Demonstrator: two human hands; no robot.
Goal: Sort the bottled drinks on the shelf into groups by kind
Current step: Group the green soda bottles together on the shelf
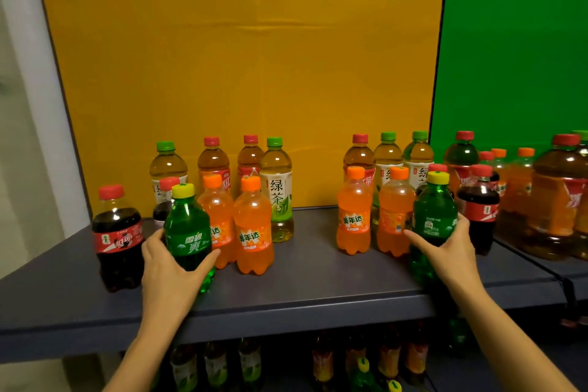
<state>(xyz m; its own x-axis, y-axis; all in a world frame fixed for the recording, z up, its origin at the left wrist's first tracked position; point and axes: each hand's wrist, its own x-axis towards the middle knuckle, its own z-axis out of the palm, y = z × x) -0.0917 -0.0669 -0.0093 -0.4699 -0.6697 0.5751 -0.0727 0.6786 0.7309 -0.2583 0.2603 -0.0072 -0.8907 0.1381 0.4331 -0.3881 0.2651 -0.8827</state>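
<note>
Near the front edge of the shelf (318, 283) | my left hand (165, 267) grips the left green bottle (187, 232), right hand (451, 251) grips the right green bottle (432, 219) | colas (117, 232), orange sodas (254, 232), teas (280, 197) intermixed; sorting mostly undone

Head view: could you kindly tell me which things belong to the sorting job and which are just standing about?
Job: left hand gripping left green soda; right hand gripping right green soda; orange sodas; cola bottle; tea bottles; shelf.
Standing about: yellow backboard; green panel.
</note>
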